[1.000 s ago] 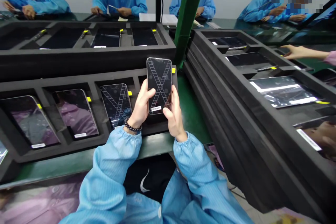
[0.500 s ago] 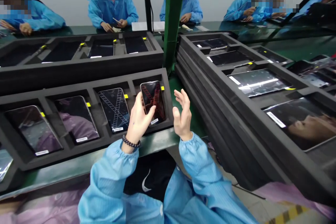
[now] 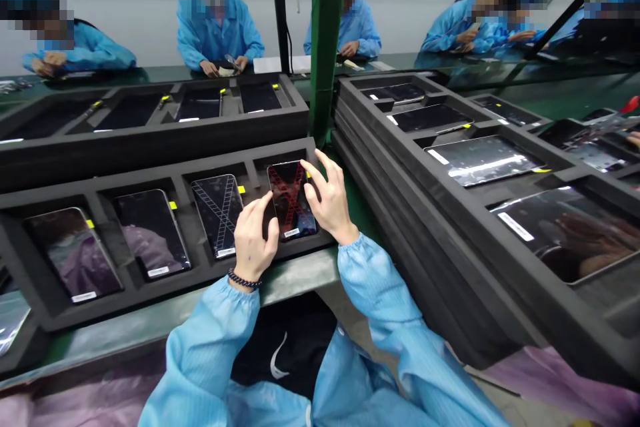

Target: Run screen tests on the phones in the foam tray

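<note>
Stretching along the near edge of the green table, a dark foam tray sits just left of a tall tray stack. The smartphone lies face up in its rightmost compartment, by the right edge. Its long axis runs from the tray's near edge to its far edge, the far end leaning slightly left; a red ladder-like cross fills the screen. The left hand is half spread at its left side, thumb apart; the right hand is spread loosely at its far right corner. Neither grips it; whether the fingertips touch is unclear. A second ago both hands held it above the tray; half a second ago the left was around it and the right was beyond the tray's right edge. A white label marks its near end.
</note>
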Motion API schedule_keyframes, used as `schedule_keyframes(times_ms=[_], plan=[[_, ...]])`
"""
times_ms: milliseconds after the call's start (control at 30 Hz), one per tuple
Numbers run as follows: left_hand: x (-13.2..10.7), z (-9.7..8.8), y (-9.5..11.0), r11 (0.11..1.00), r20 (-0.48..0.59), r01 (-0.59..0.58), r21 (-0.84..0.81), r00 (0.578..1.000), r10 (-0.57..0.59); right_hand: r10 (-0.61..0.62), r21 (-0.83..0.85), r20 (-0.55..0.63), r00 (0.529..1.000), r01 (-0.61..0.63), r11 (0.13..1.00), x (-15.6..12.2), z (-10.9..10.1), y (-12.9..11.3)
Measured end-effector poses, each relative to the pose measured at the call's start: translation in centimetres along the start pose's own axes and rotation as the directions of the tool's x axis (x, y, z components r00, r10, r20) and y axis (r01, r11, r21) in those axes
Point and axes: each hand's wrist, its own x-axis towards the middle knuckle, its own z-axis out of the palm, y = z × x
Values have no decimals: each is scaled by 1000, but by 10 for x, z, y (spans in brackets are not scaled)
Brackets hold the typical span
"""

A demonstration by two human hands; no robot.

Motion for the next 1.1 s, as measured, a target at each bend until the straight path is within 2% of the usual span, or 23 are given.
schedule_keyframes(times_ms=[100,200,267,367,433,500,600,733,833,900,1000,1067,1100], plan=[[-8,-8,2,997,-8,-59,-49,998,59,-23,-10,-3,1000,23,1000,0,7,4],[-28,-26,5,1000,-179,-1,-19,984,-3,-18,-2,-16,1000,18,1000,-5,8,5],[-48,-40,4,992,-307,126,8,945,-117,-8,-1,-5,1000,8,1000,-6,8,6],[-77,-61,-6,952,-450,306,20,853,-264,-2,-19,25,1000,2,1000,-5,8,5],[-90,-71,-14,926,-488,376,-24,805,-339,-4,-42,31,1000,6,999,-3,9,5],[-95,-76,-20,905,-456,415,-94,790,-410,-9,-54,21,1000,10,998,-2,9,5],[-92,-78,-21,886,-398,437,-156,793,-462,-19,-29,-2,1000,19,999,-2,9,5],[-88,-76,-16,903,-470,412,-124,777,-419,-41,12,-31,999,41,999,-5,8,5],[-94,-78,-15,901,-469,418,-115,777,-421,-49,-4,-35,998,49,999,-7,8,5],[-102,-80,-18,892,-449,453,-1,796,-405,-48,3,-21,999,48,999,-9,8,5],[-114,-82,-24,845,-360,450,290,869,-339,-75,5,-21,997,75,997,-11,7,5],[-119,-80,-27,823,-311,419,383,898,-312,-103,-3,-17,995,103,995,-13,7,4],[-120,-79,-28,821,-319,412,396,900,-297,-112,-9,-9,994,112,994,-14,7,3]])
